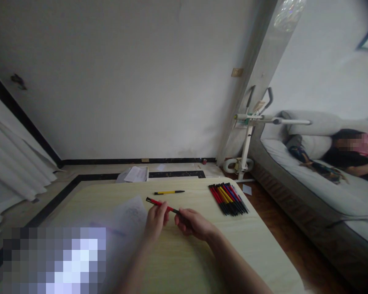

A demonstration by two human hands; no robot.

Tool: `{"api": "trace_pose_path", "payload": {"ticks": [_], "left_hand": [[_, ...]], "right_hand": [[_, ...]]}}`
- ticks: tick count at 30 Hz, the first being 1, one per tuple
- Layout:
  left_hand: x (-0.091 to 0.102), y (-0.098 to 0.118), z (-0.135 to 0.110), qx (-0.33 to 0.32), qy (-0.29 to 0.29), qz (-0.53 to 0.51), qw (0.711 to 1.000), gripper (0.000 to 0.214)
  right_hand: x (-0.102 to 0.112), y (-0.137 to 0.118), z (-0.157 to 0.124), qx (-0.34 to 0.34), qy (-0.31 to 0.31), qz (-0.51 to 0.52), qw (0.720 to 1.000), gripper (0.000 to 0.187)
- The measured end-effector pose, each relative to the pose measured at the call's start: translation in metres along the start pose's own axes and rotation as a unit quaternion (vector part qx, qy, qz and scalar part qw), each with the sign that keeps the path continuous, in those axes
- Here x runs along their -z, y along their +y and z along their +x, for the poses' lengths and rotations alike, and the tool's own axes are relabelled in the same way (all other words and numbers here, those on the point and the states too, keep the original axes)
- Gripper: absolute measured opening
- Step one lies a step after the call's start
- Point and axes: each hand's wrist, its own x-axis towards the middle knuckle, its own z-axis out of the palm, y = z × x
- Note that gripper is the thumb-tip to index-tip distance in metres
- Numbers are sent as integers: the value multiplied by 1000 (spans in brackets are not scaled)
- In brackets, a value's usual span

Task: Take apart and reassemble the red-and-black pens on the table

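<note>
Between my two hands is a red and black pen point(155, 201), held slantwise above the pale wooden table. My left hand point(156, 218) pinches its red barrel, leaving the black clip end sticking out to the upper left. The fingers of my right hand point(191, 222) are closed around the black tip end, which they partly hide. Just beyond my hands a yellow and black pen point(169, 192) lies on the table. To the right, several red, yellow, blue and black pens point(228, 199) lie side by side in a bundle.
A sheet of paper point(131, 216) with faint drawing lies on the table point(184, 261), left of my hands. Pixel blocks cover the lower left. Beyond the table stand a box of papers point(137, 174) and a white exercise machine point(247, 143). A person reclines on the grey sofa point(309, 163).
</note>
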Motion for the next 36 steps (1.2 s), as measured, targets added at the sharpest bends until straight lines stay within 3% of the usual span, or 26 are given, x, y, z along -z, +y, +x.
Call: {"api": "trace_pose_path", "payload": {"ticks": [7, 12, 15, 19, 21, 23, 27, 30, 33, 36], "left_hand": [[0, -10, 2, -19, -60, 44, 997, 49], [1, -10, 3, -7, -79, 34, 996, 50], [-1, -9, 3, 5, -44, 20, 999, 49], [0, -11, 4, 11, -19, 34, 999, 52], [1, -12, 5, 9, -15, 35, 999, 53], [4, -13, 6, 5, 6, 32, 999, 53], [7, -12, 7, -8, 31, 30, 999, 51], [8, -12, 8, -11, 26, 37, 999, 50], [7, -15, 9, -11, 27, 43, 999, 49], [8, -18, 10, -8, 27, 53, 998, 50]], "right_hand": [[1, 3, 0, -24, -65, -1, 998, 36], [-1, 3, 1, 29, 0, -156, 987, 43], [-6, 3, 1, 86, 63, -298, 948, 44], [-13, 0, -2, 153, 168, -469, 853, 36], [-15, 0, -3, 164, 193, -503, 826, 33], [-15, 1, -3, 161, 191, -492, 834, 33], [-12, 5, 0, 119, 181, -385, 897, 49], [-10, 8, 4, 108, 171, -325, 924, 52], [-10, 12, 6, 107, 166, -304, 932, 48], [-10, 13, 6, 127, 191, -340, 912, 43]]}}
